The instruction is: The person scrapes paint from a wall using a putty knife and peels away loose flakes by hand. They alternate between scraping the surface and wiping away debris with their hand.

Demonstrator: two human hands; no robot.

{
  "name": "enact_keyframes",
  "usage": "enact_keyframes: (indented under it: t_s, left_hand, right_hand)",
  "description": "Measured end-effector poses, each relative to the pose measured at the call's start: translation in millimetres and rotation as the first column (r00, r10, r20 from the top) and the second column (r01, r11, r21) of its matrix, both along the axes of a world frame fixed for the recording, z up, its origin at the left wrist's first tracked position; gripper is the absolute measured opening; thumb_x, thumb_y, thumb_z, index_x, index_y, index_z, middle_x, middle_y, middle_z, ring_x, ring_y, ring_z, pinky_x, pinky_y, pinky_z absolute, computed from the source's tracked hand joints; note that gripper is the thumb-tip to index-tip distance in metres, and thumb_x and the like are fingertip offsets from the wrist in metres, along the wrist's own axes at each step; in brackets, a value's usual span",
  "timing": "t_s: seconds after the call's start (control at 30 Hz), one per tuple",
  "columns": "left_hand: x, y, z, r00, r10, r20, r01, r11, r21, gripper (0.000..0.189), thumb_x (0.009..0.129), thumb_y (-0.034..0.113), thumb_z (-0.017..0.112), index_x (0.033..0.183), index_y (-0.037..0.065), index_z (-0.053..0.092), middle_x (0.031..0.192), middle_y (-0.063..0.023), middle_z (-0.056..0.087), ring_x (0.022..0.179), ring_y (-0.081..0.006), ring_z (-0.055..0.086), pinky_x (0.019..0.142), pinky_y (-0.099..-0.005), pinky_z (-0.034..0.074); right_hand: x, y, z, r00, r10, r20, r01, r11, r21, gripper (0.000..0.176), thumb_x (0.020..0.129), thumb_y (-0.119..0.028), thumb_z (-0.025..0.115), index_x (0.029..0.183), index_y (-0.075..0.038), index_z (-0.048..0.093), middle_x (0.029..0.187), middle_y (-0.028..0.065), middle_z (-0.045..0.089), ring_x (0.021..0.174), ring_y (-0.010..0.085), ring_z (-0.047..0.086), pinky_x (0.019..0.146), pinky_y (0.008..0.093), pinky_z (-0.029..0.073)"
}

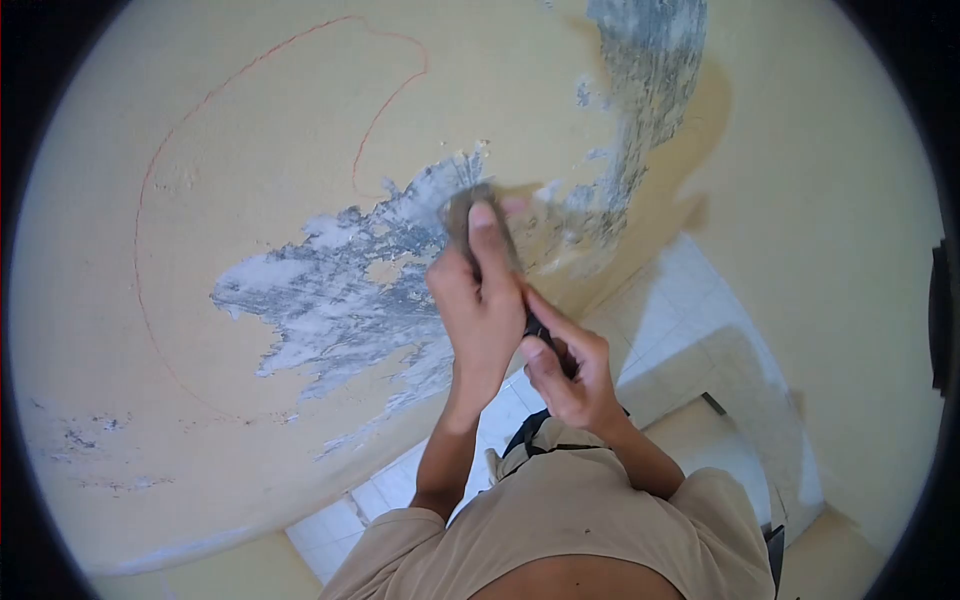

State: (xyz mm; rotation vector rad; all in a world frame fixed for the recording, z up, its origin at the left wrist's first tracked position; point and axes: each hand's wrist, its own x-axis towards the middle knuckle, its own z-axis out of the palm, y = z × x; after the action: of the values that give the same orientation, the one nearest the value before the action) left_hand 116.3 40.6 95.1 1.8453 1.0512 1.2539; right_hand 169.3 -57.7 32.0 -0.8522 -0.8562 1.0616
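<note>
A scraper (pixel 462 222), its blade end blurred by motion, presses against or lies very near a peeled grey-white patch (pixel 340 270) on the yellowish wall (pixel 260 180). My left hand (pixel 475 315) is closed round the tool close to the blade, the thumb laid along it. Lower down, my right hand (pixel 575 375) grips its black handle (pixel 537 328). Both hands are close together, the right below and to the right of the left. The blade's edge cannot be made out. Flaking paint edges surround the bare patch.
A second peeled strip (pixel 655 70) runs down the wall at the upper right. A thin red line (pixel 150 170) curves over the paint on the left. Pale floor tiles (pixel 680 300) show below the wall. A dark object (pixel 938 318) sits at the far right edge.
</note>
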Motion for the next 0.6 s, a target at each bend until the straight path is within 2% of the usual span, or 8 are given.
enact_keyframes:
  t_s: [0.03,0.1,0.17,0.2,0.33,0.37,0.57,0.6]
  left_hand:
    - [0,1,-4,1.000,0.024,0.016,-0.024,0.998,0.049,0.038,0.103,0.026,0.043,0.097,0.000,0.070,0.050,0.0034,0.038,0.047,-0.0045,0.033,0.043,-0.0267,0.024]
    - [4,-1,-1,0.999,0.033,0.021,-0.034,0.999,0.038,0.038,0.103,0.026,0.043,0.097,0.000,0.071,0.048,0.0034,0.039,0.046,-0.0043,0.034,0.043,-0.0265,0.024]
    - [1,-4,9,0.997,0.035,-0.076,-0.041,0.996,-0.081,0.038,0.103,0.026,0.043,0.097,0.001,0.070,0.048,0.0027,0.043,0.046,-0.0044,0.037,0.043,-0.0261,0.027]
    - [-1,-4,-1,0.999,0.043,-0.018,-0.044,0.999,-0.020,0.039,0.103,0.027,0.042,0.097,0.000,0.070,0.049,0.0026,0.043,0.045,-0.0045,0.036,0.043,-0.0261,0.027]
    - [6,2,-4,0.994,0.106,-0.001,-0.104,0.983,0.151,0.042,0.103,0.031,0.042,0.095,0.000,0.070,0.048,0.0029,0.041,0.046,-0.0051,0.035,0.043,-0.0267,0.026]
    - [9,1,4,0.993,0.117,-0.022,-0.113,0.984,0.139,0.042,0.103,0.031,0.042,0.095,0.000,0.070,0.048,0.0029,0.041,0.046,-0.0051,0.035,0.043,-0.0267,0.026]
    - [7,-2,-5,0.993,0.115,-0.028,-0.111,0.987,0.115,0.041,0.103,0.031,0.042,0.095,0.001,0.070,0.048,0.0036,0.040,0.047,-0.0049,0.034,0.044,-0.0257,0.026]
    - [10,-4,5,0.995,0.094,-0.030,-0.093,0.995,0.031,0.041,0.103,0.030,0.042,0.094,0.002,0.070,0.048,0.0040,0.041,0.047,-0.0047,0.034,0.044,-0.0256,0.025]
  right_hand:
    - [-2,2,-6,0.999,-0.030,0.044,0.026,0.995,0.098,0.050,0.098,-0.012,0.053,0.141,0.006,0.037,0.125,0.0135,0.059,0.094,0.0087,0.057,0.080,0.0215,0.046]
    - [2,3,-2,1.000,-0.012,-0.004,0.013,0.997,0.077,0.050,0.097,-0.012,0.053,0.142,0.004,0.037,0.131,0.0158,0.056,0.105,0.0105,0.057,0.088,0.0242,0.045]
    - [7,-3,15,0.975,0.117,-0.188,-0.153,0.970,-0.189,0.050,0.097,-0.011,0.053,0.141,0.006,0.037,0.143,0.0216,0.045,0.134,0.0189,0.038,0.109,0.0320,0.031]
    - [4,1,4,1.000,0.013,0.022,-0.015,0.998,0.067,0.049,0.096,-0.010,0.053,0.141,0.006,0.038,0.140,0.0192,0.048,0.131,0.0192,0.043,0.107,0.0311,0.034]
    - [12,7,-1,0.988,-0.023,0.154,0.004,0.993,0.122,0.048,0.097,-0.011,0.053,0.139,0.006,0.040,0.139,0.0190,0.050,0.128,0.0187,0.046,0.105,0.0311,0.037]
    - [16,13,5,0.999,0.002,0.047,-0.008,0.993,0.116,0.048,0.097,-0.012,0.053,0.139,0.006,0.040,0.139,0.0186,0.050,0.129,0.0192,0.045,0.106,0.0316,0.036]
    - [12,5,-5,0.999,0.020,0.043,-0.025,0.991,0.130,0.049,0.097,-0.013,0.053,0.141,0.004,0.039,0.138,0.0172,0.051,0.119,0.0124,0.050,0.097,0.0269,0.042]
    - [14,3,1,0.998,0.060,-0.028,-0.056,0.992,0.114,0.049,0.097,-0.013,0.053,0.142,0.003,0.039,0.139,0.0167,0.051,0.116,0.0115,0.051,0.095,0.0261,0.043]
